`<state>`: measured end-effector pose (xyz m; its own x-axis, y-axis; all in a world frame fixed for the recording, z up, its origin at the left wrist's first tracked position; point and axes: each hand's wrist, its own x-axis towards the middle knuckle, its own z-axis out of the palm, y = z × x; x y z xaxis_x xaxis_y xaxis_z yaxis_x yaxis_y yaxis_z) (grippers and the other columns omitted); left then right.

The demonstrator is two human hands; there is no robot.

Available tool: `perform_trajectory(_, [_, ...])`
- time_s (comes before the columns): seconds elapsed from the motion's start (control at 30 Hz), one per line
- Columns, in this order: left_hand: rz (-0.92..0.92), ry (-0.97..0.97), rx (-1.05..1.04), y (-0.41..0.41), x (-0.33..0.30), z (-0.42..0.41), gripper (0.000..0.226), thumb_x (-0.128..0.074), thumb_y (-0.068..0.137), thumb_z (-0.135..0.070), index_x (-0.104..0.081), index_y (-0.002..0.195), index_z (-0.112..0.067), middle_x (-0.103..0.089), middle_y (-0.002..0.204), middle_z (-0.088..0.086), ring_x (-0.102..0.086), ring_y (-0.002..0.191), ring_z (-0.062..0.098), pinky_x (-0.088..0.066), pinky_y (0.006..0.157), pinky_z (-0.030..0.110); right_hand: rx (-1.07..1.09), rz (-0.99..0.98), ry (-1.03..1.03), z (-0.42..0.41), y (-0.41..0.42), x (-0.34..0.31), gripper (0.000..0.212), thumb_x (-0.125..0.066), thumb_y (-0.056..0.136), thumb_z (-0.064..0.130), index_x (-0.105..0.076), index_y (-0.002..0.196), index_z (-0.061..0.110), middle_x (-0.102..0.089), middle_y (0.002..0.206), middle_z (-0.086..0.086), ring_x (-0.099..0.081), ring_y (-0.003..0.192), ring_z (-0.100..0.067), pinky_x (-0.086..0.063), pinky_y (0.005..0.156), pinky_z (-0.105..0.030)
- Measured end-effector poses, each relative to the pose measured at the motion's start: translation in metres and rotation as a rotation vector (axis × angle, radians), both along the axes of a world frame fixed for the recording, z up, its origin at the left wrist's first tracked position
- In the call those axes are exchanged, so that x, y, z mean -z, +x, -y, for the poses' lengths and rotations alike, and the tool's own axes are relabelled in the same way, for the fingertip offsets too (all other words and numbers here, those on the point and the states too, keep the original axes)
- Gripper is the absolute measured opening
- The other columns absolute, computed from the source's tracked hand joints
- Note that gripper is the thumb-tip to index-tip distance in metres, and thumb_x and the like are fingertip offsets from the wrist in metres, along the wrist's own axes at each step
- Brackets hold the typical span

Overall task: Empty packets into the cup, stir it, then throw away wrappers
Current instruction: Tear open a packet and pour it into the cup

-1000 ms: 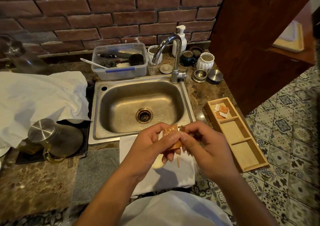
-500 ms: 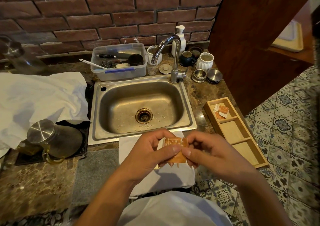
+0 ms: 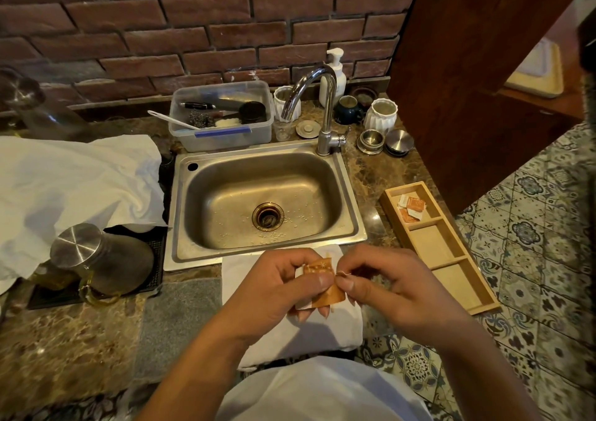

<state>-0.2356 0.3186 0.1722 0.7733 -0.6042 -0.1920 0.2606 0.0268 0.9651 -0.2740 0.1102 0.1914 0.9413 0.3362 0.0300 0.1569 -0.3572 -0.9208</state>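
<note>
Both hands on one orange packet [image 3: 324, 283], near edge of sink [image 3: 180, 227].

Left hand [image 3: 277, 288] grips the packet, thumb pressed on its face; right hand [image 3: 387, 283] pinches its top right corner between thumb and forefinger. Packet held above a folded white cloth [image 3: 325, 333] on the counter. More packets [image 3: 411, 207] lie in the far compartment of a wooden tray [image 3: 451, 259], right of sink.
</note>
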Motion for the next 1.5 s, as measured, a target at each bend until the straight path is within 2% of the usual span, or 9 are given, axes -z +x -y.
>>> perform_trajectory(0.17, [-0.140, -0.207, -0.081, -0.006, 0.007, 0.008, 0.012, -0.066, 0.083, -0.024, -0.071, 0.079, -0.014, -0.065, 0.058, 0.009, -0.050, 0.047, 0.024, -0.034, 0.044, 0.021, 0.106, 0.088, 0.083, -0.009, -0.004, 0.005, 0.012, -0.059, 0.096, 0.027, -0.070, 0.096, 0.023, -0.068, 0.084, 0.007, -0.065, 0.077, -0.019, -0.051, 0.066, -0.029])
perform_trajectory(0.23, [-0.213, -0.283, -0.106, -0.007, 0.010, 0.010, 0.012, -0.066, 0.083, -0.021, -0.070, 0.077, -0.011, -0.062, 0.056, 0.009, -0.053, 0.044, 0.012, -0.032, 0.042, 0.017, 0.170, 0.139, 0.047, -0.015, -0.006, 0.009, 0.012, -0.058, 0.097, 0.028, -0.070, 0.097, 0.024, -0.068, 0.086, 0.009, -0.065, 0.080, -0.020, -0.053, 0.066, -0.033])
perform_trajectory(0.33, [-0.308, -0.417, -0.102, -0.007, 0.014, 0.012, 0.019, -0.074, 0.081, -0.023, -0.067, 0.073, -0.007, -0.060, 0.053, 0.007, -0.041, 0.035, 0.007, -0.020, 0.046, 0.027, 0.263, 0.282, -0.046, -0.025, -0.007, 0.014, 0.013, -0.058, 0.096, 0.023, -0.071, 0.099, 0.019, -0.068, 0.091, 0.011, -0.065, 0.085, -0.013, -0.054, 0.069, -0.031])
perform_trajectory(0.47, [-0.389, -0.552, -0.084, -0.006, 0.015, 0.016, 0.025, -0.067, 0.088, -0.021, -0.065, 0.067, -0.007, -0.059, 0.048, 0.000, -0.039, 0.034, 0.005, -0.028, 0.042, 0.020, 0.297, 0.467, -0.131, -0.033, -0.006, 0.017, 0.013, -0.061, 0.094, 0.013, -0.069, 0.103, 0.018, -0.067, 0.096, 0.010, -0.063, 0.089, -0.007, -0.053, 0.074, -0.025])
perform_trajectory(0.6, [-0.273, -0.411, -0.107, -0.001, 0.009, 0.005, 0.013, -0.066, 0.086, -0.019, -0.064, 0.075, -0.011, -0.056, 0.051, 0.005, -0.039, 0.036, 0.008, -0.020, 0.047, 0.031, 0.233, 0.172, 0.033, -0.027, -0.005, 0.008, 0.010, -0.062, 0.095, 0.029, -0.069, 0.099, 0.022, -0.069, 0.088, 0.009, -0.066, 0.083, -0.016, -0.054, 0.069, -0.030])
perform_trajectory(0.7, [-0.177, -0.303, -0.093, 0.004, 0.005, -0.003, 0.008, -0.065, 0.084, -0.019, -0.066, 0.077, -0.015, -0.056, 0.053, 0.006, -0.044, 0.041, 0.009, -0.018, 0.048, 0.035, 0.104, 0.003, 0.004, -0.017, -0.004, 0.002, 0.011, -0.064, 0.092, 0.036, -0.069, 0.097, 0.029, -0.070, 0.089, 0.008, -0.066, 0.085, -0.019, -0.054, 0.071, -0.028])
perform_trajectory(0.93, [-0.064, -0.178, -0.033, 0.010, 0.003, -0.009, 0.010, -0.067, 0.083, -0.024, -0.069, 0.075, -0.018, -0.061, 0.058, 0.007, -0.045, 0.046, 0.017, -0.035, 0.044, 0.020, 0.062, -0.133, 0.102, -0.015, -0.001, -0.005, 0.019, -0.067, 0.088, 0.043, -0.066, 0.103, 0.033, -0.069, 0.094, 0.005, -0.066, 0.090, -0.020, -0.057, 0.080, -0.045])
perform_trajectory(1.23, [0.012, -0.070, 0.059, 0.007, 0.002, -0.012, 0.018, -0.069, 0.085, -0.028, -0.070, 0.085, -0.010, -0.068, 0.066, 0.012, -0.051, 0.049, 0.016, -0.040, 0.049, 0.022, 0.019, -0.090, 0.089, -0.013, 0.002, -0.006, 0.011, -0.064, 0.092, 0.037, -0.069, 0.096, 0.028, -0.068, 0.087, 0.006, -0.065, 0.084, -0.019, -0.053, 0.073, -0.032])
perform_trajectory(1.5, [0.084, -0.015, 0.117, 0.008, 0.000, -0.012, 0.013, -0.064, 0.087, -0.028, -0.072, 0.080, -0.021, -0.071, 0.067, 0.004, -0.054, 0.053, 0.014, -0.043, 0.052, 0.023, -0.009, -0.072, 0.087, -0.008, 0.003, -0.008, 0.006, -0.069, 0.090, 0.033, -0.069, 0.094, 0.029, -0.070, 0.087, 0.007, -0.068, 0.084, -0.019, -0.054, 0.073, -0.027])
